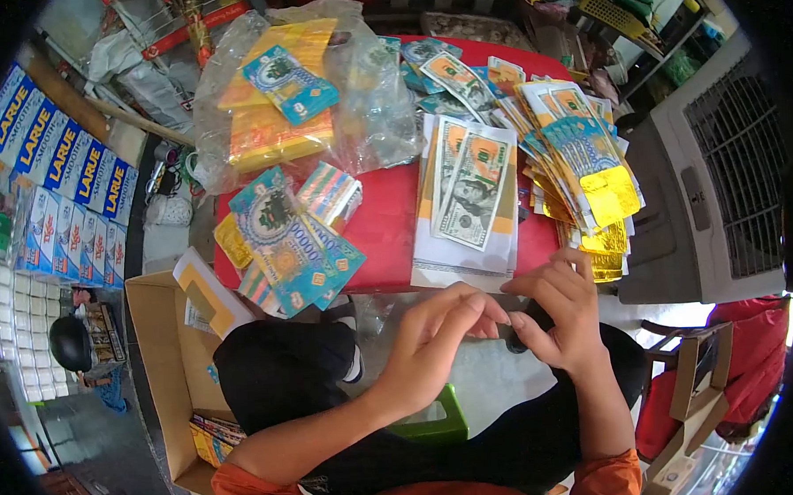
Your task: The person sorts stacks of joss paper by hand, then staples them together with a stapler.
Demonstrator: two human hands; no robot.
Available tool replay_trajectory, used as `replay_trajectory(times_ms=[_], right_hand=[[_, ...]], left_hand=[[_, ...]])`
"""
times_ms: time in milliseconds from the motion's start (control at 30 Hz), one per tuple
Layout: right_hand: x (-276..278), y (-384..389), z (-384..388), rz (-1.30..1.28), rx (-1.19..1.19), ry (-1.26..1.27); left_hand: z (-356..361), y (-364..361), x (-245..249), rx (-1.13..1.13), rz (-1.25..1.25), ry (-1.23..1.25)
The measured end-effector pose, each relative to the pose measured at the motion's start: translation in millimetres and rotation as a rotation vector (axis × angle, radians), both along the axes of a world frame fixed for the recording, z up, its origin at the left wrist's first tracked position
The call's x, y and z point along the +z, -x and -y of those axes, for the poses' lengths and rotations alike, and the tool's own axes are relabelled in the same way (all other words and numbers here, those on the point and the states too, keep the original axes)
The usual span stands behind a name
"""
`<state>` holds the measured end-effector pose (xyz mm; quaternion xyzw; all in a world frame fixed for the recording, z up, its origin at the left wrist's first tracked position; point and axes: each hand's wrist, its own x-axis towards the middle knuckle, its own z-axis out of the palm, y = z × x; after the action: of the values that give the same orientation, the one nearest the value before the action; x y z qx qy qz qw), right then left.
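My left hand [443, 338] is over my lap at the table's front edge, its fingers bent together. If anything is pinched there, it is too small to make out. Close by on the right, my right hand [560, 309] has its thumb pointing at the left fingertips and its other fingers bent and apart; I see nothing in it. Just beyond both hands lies a stack of white paper sheets [464, 267], topped with banknote-style papers [473, 187] printed like 100-dollar bills. Right of it is a pile of mixed note papers [578, 142] with gold foil sheets [610, 196].
Blue note papers [292, 243] fan out on the red table [386, 208]'s left. Behind them is a plastic bag [354, 81] with yellow paper packs [281, 133]. A cardboard box [157, 346] stands left of my leg, an air cooler [730, 180] at right, beer cartons [60, 151] far left.
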<state>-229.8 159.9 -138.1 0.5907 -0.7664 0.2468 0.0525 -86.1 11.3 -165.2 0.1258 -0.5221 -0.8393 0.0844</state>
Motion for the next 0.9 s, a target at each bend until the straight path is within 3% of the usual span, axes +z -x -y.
replay_trajectory(times_ms=[467, 567, 633, 733, 900], right_hand=[[-5.7, -8.5, 4.5, 0.023, 0.116, 0.038], [-7.5, -8.4, 4.2, 0.006, 0.123, 0.075], [-7.9, -7.8, 3.9, 0.002, 0.135, 0.086], [-4.6, -7.8, 2.9, -0.012, 0.141, 0.106], [-6.4, -4.6, -4.2, -0.047, 0.136, 0.099]], left_hand=[[7.3, -3.9, -8.6, 0.002, 0.024, -0.102], [5.9, -3.0, -6.5, 0.03, 0.038, -0.171], [4.6, -2.0, -3.1, 0.011, 0.013, -0.355], [3.3, -2.1, -3.8, 0.006, 0.051, -0.139], [1.5, -3.4, 4.9, -0.037, 0.142, -0.005]])
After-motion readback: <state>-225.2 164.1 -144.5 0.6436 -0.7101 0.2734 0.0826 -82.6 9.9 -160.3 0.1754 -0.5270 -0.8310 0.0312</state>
